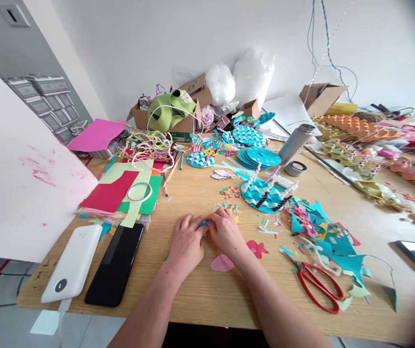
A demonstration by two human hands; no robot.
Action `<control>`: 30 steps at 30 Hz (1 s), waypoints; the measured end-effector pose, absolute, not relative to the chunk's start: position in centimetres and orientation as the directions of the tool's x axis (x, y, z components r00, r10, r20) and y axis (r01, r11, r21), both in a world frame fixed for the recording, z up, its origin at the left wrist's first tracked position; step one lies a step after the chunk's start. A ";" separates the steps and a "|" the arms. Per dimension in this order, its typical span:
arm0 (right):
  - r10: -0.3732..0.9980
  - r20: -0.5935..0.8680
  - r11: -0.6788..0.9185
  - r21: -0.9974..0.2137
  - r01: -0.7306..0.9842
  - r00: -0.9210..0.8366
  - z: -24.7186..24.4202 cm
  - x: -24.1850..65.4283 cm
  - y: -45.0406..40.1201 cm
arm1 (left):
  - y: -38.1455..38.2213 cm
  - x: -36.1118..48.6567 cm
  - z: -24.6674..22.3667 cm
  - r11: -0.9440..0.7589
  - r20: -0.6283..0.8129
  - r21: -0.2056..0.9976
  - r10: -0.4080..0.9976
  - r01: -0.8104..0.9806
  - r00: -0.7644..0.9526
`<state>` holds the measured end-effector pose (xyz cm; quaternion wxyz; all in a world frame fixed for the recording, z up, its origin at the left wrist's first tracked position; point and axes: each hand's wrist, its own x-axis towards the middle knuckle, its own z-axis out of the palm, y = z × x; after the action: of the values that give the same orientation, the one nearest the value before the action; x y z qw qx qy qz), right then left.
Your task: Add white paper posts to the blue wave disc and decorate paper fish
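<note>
A small blue piece of paper (204, 223) sits between the fingertips of both hands, low over the table. My left hand (186, 244) is closed on its left end, with the other fingers bent down toward the wood. From the other side, my right hand (226, 233) pinches the paper; its thumb is mostly hidden. Close to my right wrist lie a pink paper oval (222, 263) and a red paper fish (257, 249). Tiny colored paper bits (230, 193) are scattered just beyond my fingers.
Red-handled scissors (319, 286) lie at right beside paper scraps (338, 241). A blue disc with upright fuzzy stems (267, 193), stacked blue discs (259, 157) and a steel flask (297, 143) stand behind. At left are colored sheets (109, 192), a black phone (115, 268) and a white power bank (72, 263).
</note>
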<state>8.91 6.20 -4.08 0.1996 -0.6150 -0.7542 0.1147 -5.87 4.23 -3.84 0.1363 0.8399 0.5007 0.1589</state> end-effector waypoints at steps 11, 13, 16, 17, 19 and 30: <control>0.984 0.130 0.167 -0.484 0.859 -0.118 -4.4 8.8 7.0 | 4.3 -5.7 -3.7 -0.464 0.129 0.383 0.883 0.799 0.452; 0.987 0.116 0.152 -0.476 0.866 -0.110 -4.4 8.7 7.2 | 4.3 -5.7 -3.7 -0.466 0.131 0.382 0.882 0.798 0.453; 0.984 0.141 0.166 -0.466 0.869 -0.112 -4.5 8.5 7.3 | 4.3 -5.7 -3.6 -0.462 0.133 0.392 0.884 0.796 0.448; 0.980 0.162 0.180 -0.472 0.863 -0.116 -4.5 8.4 7.3 | 4.3 -5.7 -3.6 -0.459 0.132 0.396 0.886 0.795 0.445; 0.970 0.213 0.208 -0.500 0.841 -0.114 -4.4 8.3 7.3 | 4.3 -5.7 -3.6 -0.454 0.128 0.402 0.888 0.796 0.442; 0.929 0.365 0.183 -0.590 0.786 0.058 0.3 15.0 4.4 | 4.7 -6.0 -4.5 -0.476 0.146 0.367 0.878 0.799 0.456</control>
<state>14.97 4.43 0.28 0.3611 -0.6315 -0.6790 0.0989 -6.01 4.69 -4.53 0.1237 0.8443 0.4965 0.1592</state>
